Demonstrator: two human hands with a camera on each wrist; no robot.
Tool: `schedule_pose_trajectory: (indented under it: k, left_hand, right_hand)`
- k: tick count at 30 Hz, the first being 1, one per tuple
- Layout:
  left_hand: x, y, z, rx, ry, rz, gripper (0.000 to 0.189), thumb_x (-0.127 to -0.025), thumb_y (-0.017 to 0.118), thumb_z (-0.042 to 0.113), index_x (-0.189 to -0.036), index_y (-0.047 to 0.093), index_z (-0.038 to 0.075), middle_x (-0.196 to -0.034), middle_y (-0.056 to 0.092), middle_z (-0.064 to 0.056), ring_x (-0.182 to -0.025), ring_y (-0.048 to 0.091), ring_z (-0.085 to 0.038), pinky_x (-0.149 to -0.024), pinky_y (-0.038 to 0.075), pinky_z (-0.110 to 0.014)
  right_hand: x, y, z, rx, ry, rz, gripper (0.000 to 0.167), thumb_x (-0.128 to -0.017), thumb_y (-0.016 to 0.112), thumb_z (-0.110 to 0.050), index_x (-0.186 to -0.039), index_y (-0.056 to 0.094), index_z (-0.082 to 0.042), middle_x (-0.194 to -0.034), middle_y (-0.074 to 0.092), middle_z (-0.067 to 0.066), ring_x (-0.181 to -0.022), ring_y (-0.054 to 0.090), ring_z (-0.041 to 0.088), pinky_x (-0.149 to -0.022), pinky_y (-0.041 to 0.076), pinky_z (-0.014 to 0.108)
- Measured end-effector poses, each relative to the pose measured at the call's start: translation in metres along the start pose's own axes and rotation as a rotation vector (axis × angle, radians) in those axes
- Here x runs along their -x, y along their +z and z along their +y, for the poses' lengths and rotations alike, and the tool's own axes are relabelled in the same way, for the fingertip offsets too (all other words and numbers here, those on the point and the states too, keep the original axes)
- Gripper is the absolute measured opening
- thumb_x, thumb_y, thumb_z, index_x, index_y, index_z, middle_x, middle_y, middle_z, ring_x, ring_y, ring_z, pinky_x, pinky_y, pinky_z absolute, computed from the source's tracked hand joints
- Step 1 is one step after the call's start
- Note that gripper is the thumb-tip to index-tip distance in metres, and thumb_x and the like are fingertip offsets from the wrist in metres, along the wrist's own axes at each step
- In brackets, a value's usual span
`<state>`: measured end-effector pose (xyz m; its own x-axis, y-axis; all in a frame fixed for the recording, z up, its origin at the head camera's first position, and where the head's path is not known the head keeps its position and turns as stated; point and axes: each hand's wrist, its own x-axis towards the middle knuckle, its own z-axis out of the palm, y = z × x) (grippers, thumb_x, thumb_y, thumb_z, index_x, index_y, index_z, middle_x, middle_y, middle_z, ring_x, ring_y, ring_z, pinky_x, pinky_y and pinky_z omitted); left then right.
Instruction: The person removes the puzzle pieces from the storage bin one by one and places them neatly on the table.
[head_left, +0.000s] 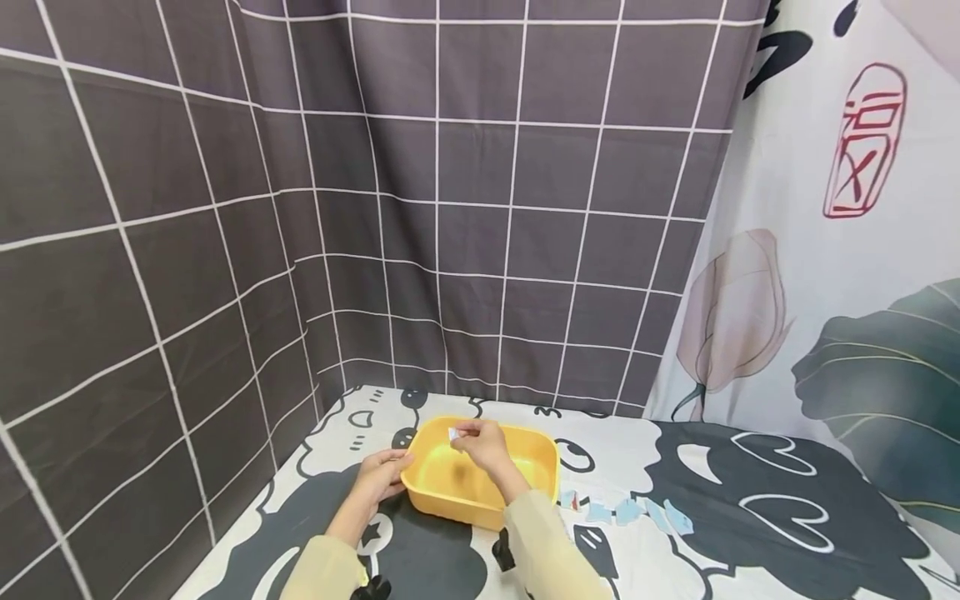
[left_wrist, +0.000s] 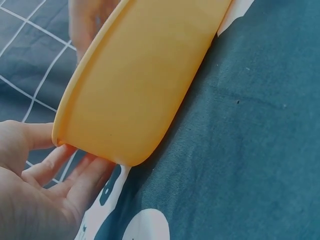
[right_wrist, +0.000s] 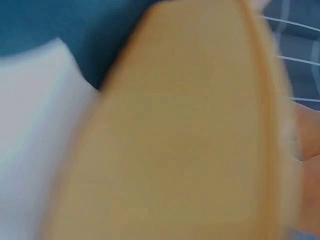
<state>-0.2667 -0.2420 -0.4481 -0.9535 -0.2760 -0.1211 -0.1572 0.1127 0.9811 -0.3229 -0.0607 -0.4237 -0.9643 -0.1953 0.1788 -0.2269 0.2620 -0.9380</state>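
A yellow plastic basin (head_left: 450, 506) rests on the patterned cloth. At its left end my left hand (head_left: 379, 478) grips the rim; in the left wrist view the thumb lies at the rim and the fingers (left_wrist: 85, 187) against the end wall. Over the basin's opening, my right hand (head_left: 483, 446) pinches a small pale blue-and-white piece (head_left: 453, 434) between thumb and fingertips. The basin's visible floor holds nothing that I can make out. In the right wrist view the basin wall (right_wrist: 175, 125) is blurred and hides the piece.
Several flat light-blue pieces (head_left: 628, 511) lie in a row right of the basin, one of them with a red mark (head_left: 575, 501). A dark grid-patterned curtain (head_left: 480, 233) hangs behind and to the left. A white floral curtain (head_left: 750, 308) hangs at the right.
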Motion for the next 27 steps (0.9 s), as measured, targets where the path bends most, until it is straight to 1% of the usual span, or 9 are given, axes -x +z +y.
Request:
schedule_pose_trajectory:
  k: [3,6,8,12,15,17,21,24,27]
  left_hand:
    - [0.001,0.000,-0.001,-0.010,0.005,0.004,0.043,-0.094,0.063,0.018,-0.123,0.056,-0.013,-0.112,0.067,-0.027,-0.086,0.070,-0.018,-0.078,0.063,-0.036]
    - [0.002,-0.002,-0.002,-0.028,0.011,0.005,0.045,-0.095,0.061,0.019,-0.126,0.054,-0.013,-0.118,0.063,-0.031,-0.089,0.070,-0.020,-0.081,0.063,-0.038]
    - [0.002,-0.004,-0.002,-0.030,0.013,0.004,0.046,-0.095,0.061,0.019,-0.127,0.054,-0.014,-0.121,0.062,-0.032,-0.091,0.070,-0.021,-0.083,0.062,-0.039]
    - [0.002,-0.011,-0.001,-0.041,0.012,0.005,0.046,-0.095,0.060,0.018,-0.127,0.053,-0.014,-0.121,0.061,-0.032,-0.089,0.069,-0.019,-0.083,0.062,-0.039]
    - [0.001,-0.017,-0.001,-0.051,0.014,0.004,0.047,-0.095,0.060,0.018,-0.128,0.052,-0.014,-0.122,0.060,-0.033,-0.087,0.068,-0.016,-0.083,0.062,-0.039]
    - [0.001,-0.019,-0.001,-0.051,0.012,0.006,0.047,-0.095,0.060,0.018,-0.128,0.052,-0.014,-0.121,0.061,-0.033,-0.086,0.068,-0.015,-0.083,0.062,-0.039]
    - [0.000,-0.023,-0.002,-0.044,0.012,-0.003,0.048,-0.095,0.060,0.019,-0.128,0.052,-0.014,-0.120,0.062,-0.032,-0.085,0.068,-0.015,-0.084,0.062,-0.040]
    - [0.000,-0.024,-0.003,-0.044,0.013,-0.008,0.048,-0.096,0.060,0.019,-0.129,0.051,-0.014,-0.120,0.062,-0.031,-0.086,0.068,-0.014,-0.084,0.062,-0.040]
    - [0.002,-0.025,-0.001,-0.036,0.014,-0.005,0.048,-0.096,0.060,0.019,-0.128,0.051,-0.014,-0.115,0.064,-0.029,-0.084,0.068,-0.013,-0.082,0.063,-0.038]
  right_hand:
    - [0.001,-0.028,-0.012,0.016,-0.054,0.015,0.030,-0.073,0.071,0.006,-0.102,0.069,0.012,-0.090,0.072,0.022,-0.074,0.063,0.010,-0.065,0.055,0.018]
    - [0.005,-0.063,-0.019,0.085,-0.079,0.065,0.031,-0.073,0.072,0.004,-0.104,0.069,0.010,-0.094,0.072,0.023,-0.078,0.067,0.014,-0.070,0.058,0.022]
    - [0.010,-0.088,-0.020,0.131,-0.084,0.094,0.032,-0.074,0.072,0.004,-0.105,0.068,0.010,-0.097,0.072,0.025,-0.080,0.069,0.019,-0.073,0.060,0.025]
    - [0.024,-0.137,-0.013,0.210,-0.050,0.155,0.035,-0.076,0.071,0.002,-0.109,0.066,0.011,-0.101,0.071,0.025,-0.084,0.069,0.021,-0.074,0.059,0.023]
    - [0.034,-0.170,-0.005,0.285,-0.001,0.187,0.037,-0.079,0.071,-0.002,-0.113,0.065,0.010,-0.103,0.071,0.024,-0.084,0.067,0.017,-0.069,0.055,0.018]
    - [0.041,-0.189,0.000,0.332,0.033,0.202,0.038,-0.080,0.070,-0.005,-0.115,0.064,0.010,-0.104,0.070,0.024,-0.084,0.065,0.018,-0.066,0.052,0.017]
    - [0.054,-0.219,0.015,0.437,0.077,0.232,0.038,-0.082,0.069,-0.008,-0.115,0.064,0.010,-0.102,0.070,0.024,-0.088,0.064,0.025,-0.065,0.050,0.020]
    - [0.062,-0.234,0.030,0.509,0.109,0.233,0.036,-0.083,0.068,-0.010,-0.112,0.065,0.011,-0.100,0.070,0.024,-0.089,0.064,0.029,-0.068,0.054,0.030]
    - [0.068,-0.246,0.049,0.534,0.168,0.211,0.036,-0.083,0.067,-0.010,-0.111,0.064,0.013,-0.100,0.069,0.025,-0.089,0.065,0.031,-0.074,0.057,0.040]
